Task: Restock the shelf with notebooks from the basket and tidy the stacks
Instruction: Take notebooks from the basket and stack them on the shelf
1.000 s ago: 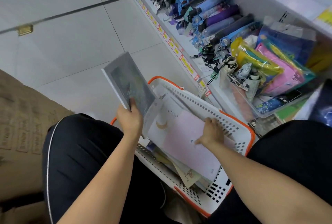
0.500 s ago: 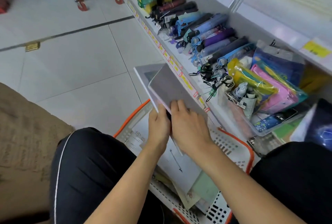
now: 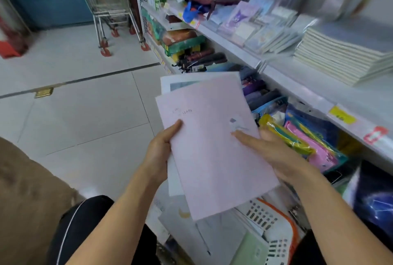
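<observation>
From the head view, the white basket [image 3: 274, 241] with an orange rim sits low between the knees, holding several flat notebooks; their number is unclear. Above it, the left hand [image 3: 158, 150] grips two notebooks, thumb on top: a pale pink notebook [image 3: 212, 154] over a white-edged notebook [image 3: 170, 84]. The right hand [image 3: 274, 150] pinches the pink one's right edge. One stack of cream notebooks [image 3: 340, 56] lies on the shelf [image 3: 297, 86].

Pale pink notebook [image 3: 212, 147], white basket [image 3: 265, 222] with orange rim, grey-white floor tiles [image 3: 85, 105]
</observation>
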`<state>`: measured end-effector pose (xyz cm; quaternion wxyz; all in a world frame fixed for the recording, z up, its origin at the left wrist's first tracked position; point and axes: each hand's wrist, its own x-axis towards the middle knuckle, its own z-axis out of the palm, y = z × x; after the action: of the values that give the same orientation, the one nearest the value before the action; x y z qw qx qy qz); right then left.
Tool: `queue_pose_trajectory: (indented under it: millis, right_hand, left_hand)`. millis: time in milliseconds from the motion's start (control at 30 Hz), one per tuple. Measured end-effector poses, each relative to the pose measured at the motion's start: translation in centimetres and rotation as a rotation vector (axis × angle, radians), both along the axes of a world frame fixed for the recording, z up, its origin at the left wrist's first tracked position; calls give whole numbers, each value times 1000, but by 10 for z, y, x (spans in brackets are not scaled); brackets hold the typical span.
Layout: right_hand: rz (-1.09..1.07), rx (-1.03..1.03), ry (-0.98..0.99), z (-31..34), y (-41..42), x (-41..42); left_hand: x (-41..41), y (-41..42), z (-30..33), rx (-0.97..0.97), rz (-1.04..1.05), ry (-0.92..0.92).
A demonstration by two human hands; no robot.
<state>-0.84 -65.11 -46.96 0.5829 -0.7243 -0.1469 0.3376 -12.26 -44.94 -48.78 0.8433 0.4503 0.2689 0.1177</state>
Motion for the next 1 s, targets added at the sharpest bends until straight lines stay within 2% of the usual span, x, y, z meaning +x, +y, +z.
queue_pose_trajectory:
  millis: [33, 67, 167, 333, 400, 500, 600, 767, 867, 1000]
  right_hand:
    - [-18, 115, 98, 10, -5, 1]
    - [-64, 205, 112, 20, -9, 2]
    - [-264, 417, 41, 49, -21, 11]
    - [-570, 607, -1, 102, -61, 51]
    - [-657, 579, -47, 119, -81, 72]
    - [-752, 545, -54, 136, -102, 110]
    - [-771, 484, -15, 143, -113, 144]
    - [-734, 263, -160, 122, -136, 182]
    - [-660, 157, -274, 111, -151, 194]
    - [-589, 129, -374, 101, -156, 218]
  left_hand:
    - [11, 0, 18, 34, -18, -16]
    - [24, -1, 37, 83, -30, -33]
    - [69, -11, 92, 275, -99, -65]
    - [122, -45, 149, 572, -443, -98]
    - [145, -59, 151, 529, -456, -124]
    - [186, -86, 153, 277, -341, -141]
    - [222, -116, 153, 82, -328, -146]
    - [267, -144, 133, 64, -346, -139]
    - [285, -159, 128, 230, -321, -144]
    - [302, -177, 136, 635, -312, -37]
